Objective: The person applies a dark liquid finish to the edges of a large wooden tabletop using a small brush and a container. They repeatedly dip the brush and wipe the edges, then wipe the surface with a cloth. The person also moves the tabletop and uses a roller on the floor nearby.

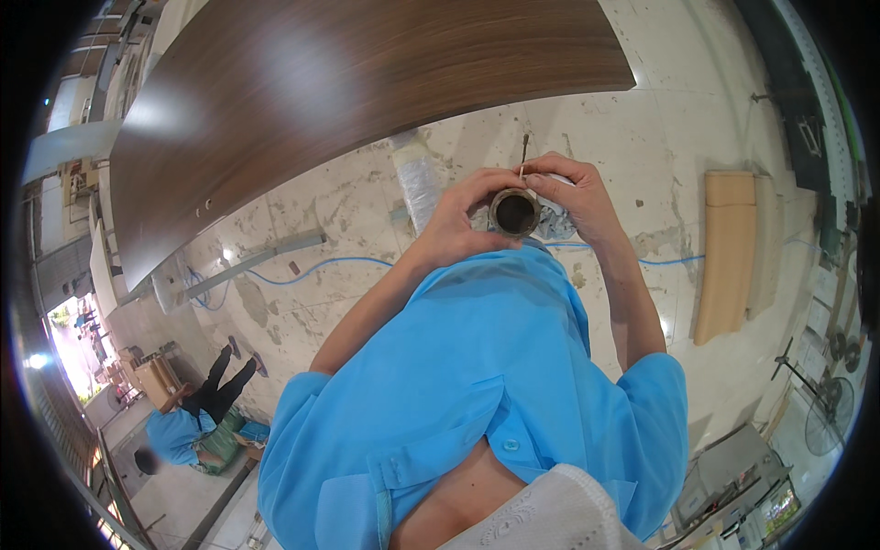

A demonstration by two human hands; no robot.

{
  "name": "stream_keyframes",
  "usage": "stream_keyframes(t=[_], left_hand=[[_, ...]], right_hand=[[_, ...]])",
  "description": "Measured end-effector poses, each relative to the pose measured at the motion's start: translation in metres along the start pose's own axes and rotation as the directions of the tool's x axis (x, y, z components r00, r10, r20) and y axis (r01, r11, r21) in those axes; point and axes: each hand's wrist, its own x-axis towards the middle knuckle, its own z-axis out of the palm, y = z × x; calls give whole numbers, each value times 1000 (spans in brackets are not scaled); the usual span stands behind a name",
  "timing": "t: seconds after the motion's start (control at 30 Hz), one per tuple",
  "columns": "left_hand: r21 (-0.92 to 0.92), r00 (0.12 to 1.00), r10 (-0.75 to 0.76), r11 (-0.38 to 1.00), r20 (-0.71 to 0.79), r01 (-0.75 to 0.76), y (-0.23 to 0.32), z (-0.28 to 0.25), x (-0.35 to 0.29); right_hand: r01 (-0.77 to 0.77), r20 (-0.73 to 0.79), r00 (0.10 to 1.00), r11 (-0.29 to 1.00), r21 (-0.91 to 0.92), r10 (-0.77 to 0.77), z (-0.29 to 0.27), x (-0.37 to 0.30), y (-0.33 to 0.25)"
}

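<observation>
In front of my waist, my left hand (457, 218) curls round a small open round container (516, 216) with a dark inside and a worn rim. Its mouth faces up toward me. My right hand (575, 190) is at the container's far right side, thumb and fingers pinched together at a thin stick (525, 147) with a dark end that points away from me. Something white shows under the right fingers; I cannot make out what it is. Crumpled clear-grey wrapping (555, 223) lies just beyond the container, partly hidden by the right wrist.
A large dark wood-grain panel (367, 82) spans the far side. A wrapped strip (417, 179) lies beneath its edge. A blue hose (344, 261) crosses the stained floor. Tan boards (729, 257) lie right, near a standing fan (828, 415). Another person (197, 431) sits at lower left.
</observation>
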Motion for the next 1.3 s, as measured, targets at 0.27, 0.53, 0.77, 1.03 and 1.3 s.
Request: stream_keyframes(t=[0.27,0.53,0.77,1.03,1.3], left_hand=[[-75,996,-75,995,-54,70,-7,-3,-10],[-9,983,-81,997,-163,81,-14,-11,-25],[-1,984,-87,996,-154,88,-14,-9,-31],[26,984,-71,997,-161,76,-9,-7,-31],[87,986,-31,995,-163,45,-9,-7,-29]], right_hand=[[10,-124,992,992,128,6,3,17,34],[82,-361,893,884,-460,-270,7,77,74],[94,-341,900,886,-455,-270,29,99,92],[25,-488,824,878,-478,-289,13,98,89],[94,-421,832,841,-533,-360,26,101,100]])
